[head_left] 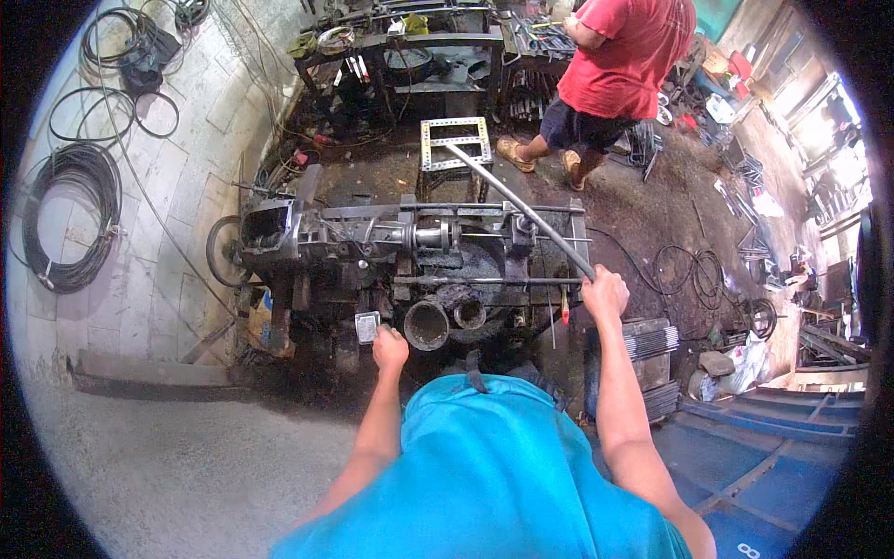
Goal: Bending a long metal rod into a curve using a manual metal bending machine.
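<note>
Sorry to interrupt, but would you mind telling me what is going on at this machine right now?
A person in a blue shirt stands over a grimy metalworking machine. Their right hand grips the near end of a long steel rod that slants across it, and their left hand is at a small grey switch box. Another person in a red shirt stands beyond.

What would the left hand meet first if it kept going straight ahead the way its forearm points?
Probably the small grey box-shaped part on the machine's near edge: the left hand looks to be at it already, though contact is unclear. Just beyond lies the dark greasy machine, with its round pipe opening slightly to the right.
</note>
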The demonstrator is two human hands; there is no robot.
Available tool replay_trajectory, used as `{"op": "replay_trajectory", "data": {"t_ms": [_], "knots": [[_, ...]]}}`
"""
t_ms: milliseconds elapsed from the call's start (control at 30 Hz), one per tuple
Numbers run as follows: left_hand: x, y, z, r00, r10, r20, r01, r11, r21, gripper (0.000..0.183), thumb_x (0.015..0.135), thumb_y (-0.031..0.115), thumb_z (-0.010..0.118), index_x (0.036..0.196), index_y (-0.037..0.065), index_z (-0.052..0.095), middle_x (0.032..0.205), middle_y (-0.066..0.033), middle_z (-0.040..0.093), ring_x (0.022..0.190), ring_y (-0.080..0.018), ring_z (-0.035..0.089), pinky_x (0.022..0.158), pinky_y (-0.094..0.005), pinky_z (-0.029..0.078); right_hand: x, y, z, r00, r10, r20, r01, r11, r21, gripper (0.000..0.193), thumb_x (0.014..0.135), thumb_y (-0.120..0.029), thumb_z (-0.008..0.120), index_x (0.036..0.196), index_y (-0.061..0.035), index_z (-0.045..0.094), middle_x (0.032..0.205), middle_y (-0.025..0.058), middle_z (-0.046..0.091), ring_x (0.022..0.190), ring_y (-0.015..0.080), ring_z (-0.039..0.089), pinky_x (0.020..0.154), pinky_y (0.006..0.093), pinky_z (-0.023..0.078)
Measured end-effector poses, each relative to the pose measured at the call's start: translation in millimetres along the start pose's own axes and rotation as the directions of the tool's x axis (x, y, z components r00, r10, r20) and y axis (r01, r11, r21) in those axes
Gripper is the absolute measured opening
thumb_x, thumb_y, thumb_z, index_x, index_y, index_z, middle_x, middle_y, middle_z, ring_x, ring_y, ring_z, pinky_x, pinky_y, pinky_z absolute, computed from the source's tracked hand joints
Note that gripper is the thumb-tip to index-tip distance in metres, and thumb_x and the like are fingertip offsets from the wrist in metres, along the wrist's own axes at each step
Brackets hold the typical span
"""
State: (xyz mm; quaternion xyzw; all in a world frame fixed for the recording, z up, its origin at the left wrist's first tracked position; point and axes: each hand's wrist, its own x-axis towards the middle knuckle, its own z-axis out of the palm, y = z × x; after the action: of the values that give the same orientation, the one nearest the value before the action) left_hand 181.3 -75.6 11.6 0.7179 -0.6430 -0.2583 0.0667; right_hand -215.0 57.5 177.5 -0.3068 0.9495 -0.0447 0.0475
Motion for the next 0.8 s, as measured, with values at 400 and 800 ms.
{"op": "replay_trajectory", "data": {"t_ms": [400,800], "knots": [[0.9,-5.8,-0.3,1.000,-0.005,0.013,0.006,1.000,-0.024,0.031,0.091,0.024,0.049,0.108,-0.001,0.057,0.100,-0.0264,0.063,0.096,-0.0445,0.060,0.083,-0.0510,0.047,9.4,6.1,3.0,0.999,-0.039,-0.023,0.039,0.999,0.000,0.027,0.079,-0.031,0.068,0.091,-0.0064,0.068,0.083,0.0209,0.068,0.082,0.0388,0.067,0.074,0.0479,0.053],[-2.1,1.3,-5.8,0.999,-0.043,0.034,0.042,0.999,0.014,0.031,0.090,0.024,0.052,0.109,-0.001,0.057,0.099,-0.0270,0.063,0.095,-0.0458,0.060,0.083,-0.0519,0.047,1.5,3.4,5.1,1.000,-0.011,0.005,0.011,1.000,0.001,0.027,0.079,-0.031,0.068,0.093,-0.0075,0.068,0.085,0.0202,0.068,0.084,0.0380,0.067,0.076,0.0470,0.053]]}}
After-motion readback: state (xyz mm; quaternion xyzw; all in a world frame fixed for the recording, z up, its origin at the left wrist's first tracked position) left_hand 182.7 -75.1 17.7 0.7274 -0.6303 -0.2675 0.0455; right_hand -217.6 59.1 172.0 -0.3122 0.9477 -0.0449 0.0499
